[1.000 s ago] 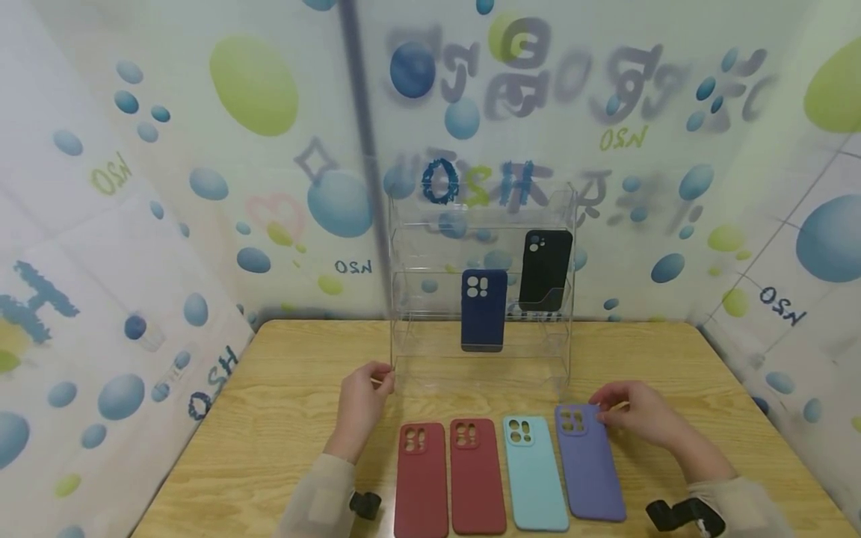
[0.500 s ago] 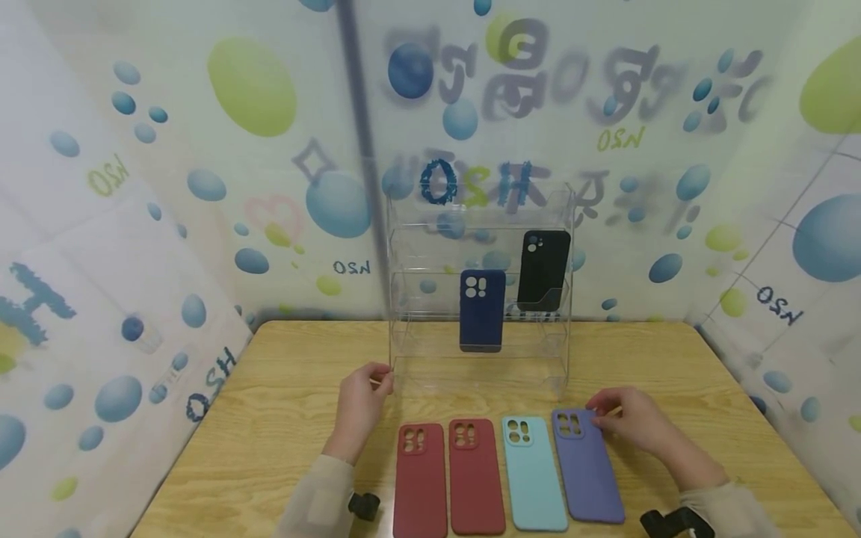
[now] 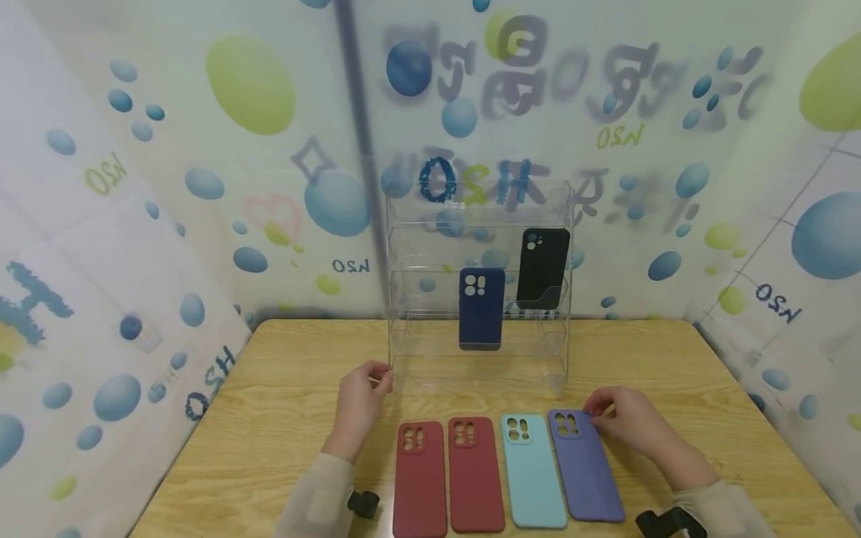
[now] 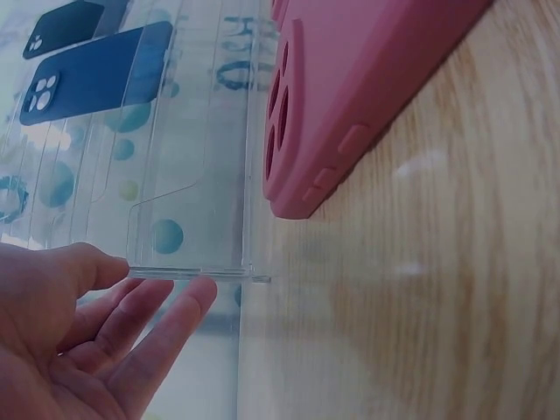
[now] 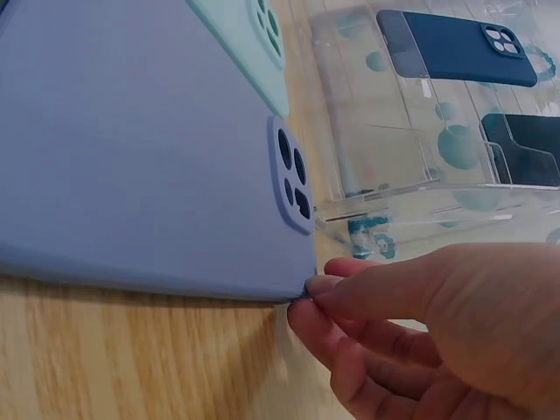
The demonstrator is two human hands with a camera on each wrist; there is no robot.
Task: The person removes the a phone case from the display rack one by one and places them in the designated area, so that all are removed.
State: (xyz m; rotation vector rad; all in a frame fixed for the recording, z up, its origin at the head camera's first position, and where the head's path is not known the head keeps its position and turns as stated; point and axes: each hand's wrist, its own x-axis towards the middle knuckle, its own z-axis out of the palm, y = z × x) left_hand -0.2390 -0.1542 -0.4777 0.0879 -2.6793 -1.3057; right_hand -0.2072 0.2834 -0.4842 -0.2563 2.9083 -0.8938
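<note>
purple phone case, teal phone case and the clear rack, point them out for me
purple phone case (image 3: 587, 474), head view, middle of its back
teal phone case (image 3: 535, 478), head view, middle of its back
clear rack (image 3: 403, 351), head view, lower left front wall

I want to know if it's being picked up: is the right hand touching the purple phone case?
Touching. The right wrist view shows the right hand's fingertips meeting the corner of the purple phone case, with no gap.
</note>
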